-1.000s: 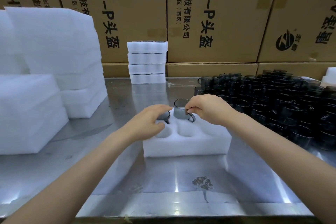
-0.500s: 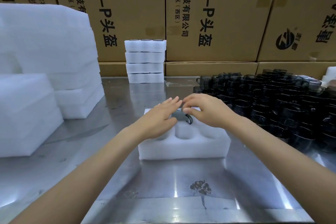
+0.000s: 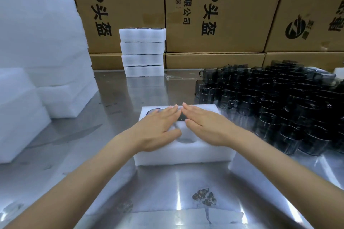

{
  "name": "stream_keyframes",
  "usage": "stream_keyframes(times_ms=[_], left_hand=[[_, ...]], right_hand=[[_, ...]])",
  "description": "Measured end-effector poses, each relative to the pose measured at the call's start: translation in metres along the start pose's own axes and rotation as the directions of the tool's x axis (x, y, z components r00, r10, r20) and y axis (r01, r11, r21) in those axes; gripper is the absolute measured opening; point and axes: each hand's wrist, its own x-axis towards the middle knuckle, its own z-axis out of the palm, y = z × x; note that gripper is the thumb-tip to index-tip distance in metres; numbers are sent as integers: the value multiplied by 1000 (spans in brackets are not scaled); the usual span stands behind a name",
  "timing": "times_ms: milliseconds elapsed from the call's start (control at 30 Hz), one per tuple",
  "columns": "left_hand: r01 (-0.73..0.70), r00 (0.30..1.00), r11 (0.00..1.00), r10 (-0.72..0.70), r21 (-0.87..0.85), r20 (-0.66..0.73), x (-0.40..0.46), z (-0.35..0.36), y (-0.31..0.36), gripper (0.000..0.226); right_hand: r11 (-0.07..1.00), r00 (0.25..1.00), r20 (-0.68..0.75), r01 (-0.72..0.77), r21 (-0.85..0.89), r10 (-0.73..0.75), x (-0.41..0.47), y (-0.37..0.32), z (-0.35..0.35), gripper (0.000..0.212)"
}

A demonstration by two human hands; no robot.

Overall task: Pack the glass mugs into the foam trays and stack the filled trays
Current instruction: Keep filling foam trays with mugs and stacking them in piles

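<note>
A white foam tray (image 3: 186, 155) lies on the steel table in front of me. My left hand (image 3: 158, 129) and my right hand (image 3: 206, 126) lie flat on its top, fingers straight, pressing down on two dark glass mugs sunk in the far pockets. One mug rim (image 3: 152, 111) shows by my left fingertips, the other mug (image 3: 181, 116) shows between my hands. A near pocket (image 3: 186, 140) stands empty. A large crowd of dark glass mugs (image 3: 279, 106) stands at the right.
A stack of filled foam trays (image 3: 143, 52) stands at the back centre against cardboard boxes (image 3: 214, 11). Tall piles of empty foam trays (image 3: 41, 52) fill the left side. Bare steel table (image 3: 176, 201) lies between me and the tray.
Both hands let go of the mugs they were lowering and flattened out; the two mugs have sunk into the far pockets under my palms.
</note>
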Motion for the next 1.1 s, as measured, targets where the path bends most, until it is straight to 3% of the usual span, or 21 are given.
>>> stream_keyframes(times_ms=[267, 367, 433, 467, 533, 600, 667, 800, 1100], left_hand=[[9, 999, 999, -7, 37, -44, -1, 3, 3, 62], [30, 997, 999, -28, 36, -78, -3, 5, 5, 60], [39, 994, 999, -39, 1, -105, -5, 6, 5, 59], [38, 990, 999, -42, -31, -133, -6, 6, 4, 58], [19, 977, 996, -37, -85, -211, -9, 6, 3, 54], [-13, 960, 996, -13, -93, -281, -11, 6, 4, 49], [-14, 956, 996, -12, -85, -294, -12, 6, 5, 47], [-2, 967, 997, -17, -74, -255, -10, 6, 5, 44], [35, 978, 996, -51, -78, -204, -11, 3, 6, 47]], right_hand=[[999, 999, -20, -47, -17, 46, -2, -2, 4, 54], [985, 943, -314, -62, 160, 111, -2, 4, 2, 47], [966, 801, -557, -97, 239, 218, -4, 20, -5, 38], [957, 742, -610, -163, 239, 278, -6, 31, -10, 37], [901, 695, -577, -383, 206, 428, -10, 57, -19, 39], [798, 688, -467, -599, 66, 555, -14, 80, -26, 37], [713, 686, -365, -697, -82, 629, -15, 93, -31, 31], [721, 728, -289, -676, -155, 621, -15, 101, -34, 28], [712, 737, -309, -669, -213, 600, -20, 97, -33, 66]])
